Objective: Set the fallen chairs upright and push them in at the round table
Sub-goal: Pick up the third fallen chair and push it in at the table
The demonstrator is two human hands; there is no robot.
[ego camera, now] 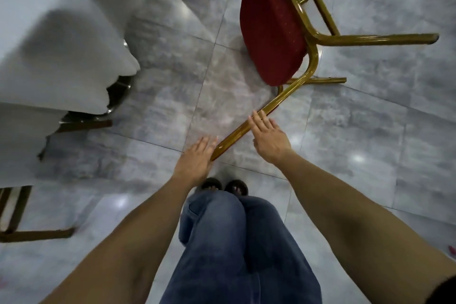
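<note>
Both hands, left [195,159] and right [267,137], spread open, flank the fallen chair [271,27]'s gold frame bar.

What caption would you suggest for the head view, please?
Both open hands, left hand and right hand, reach for the fallen chair beside the round table.

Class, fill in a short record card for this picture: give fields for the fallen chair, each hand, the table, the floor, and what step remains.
fallen chair: red-cushioned chair with gold metal frame, lying on its side
left hand: open, at the lower end of the gold frame tube, contact unclear
right hand: open, fingers over the same tube, not closed around it
table: white tablecloth hanging at left
floor: grey marbled tiles
step remaining: chair not yet upright or pushed in
</note>
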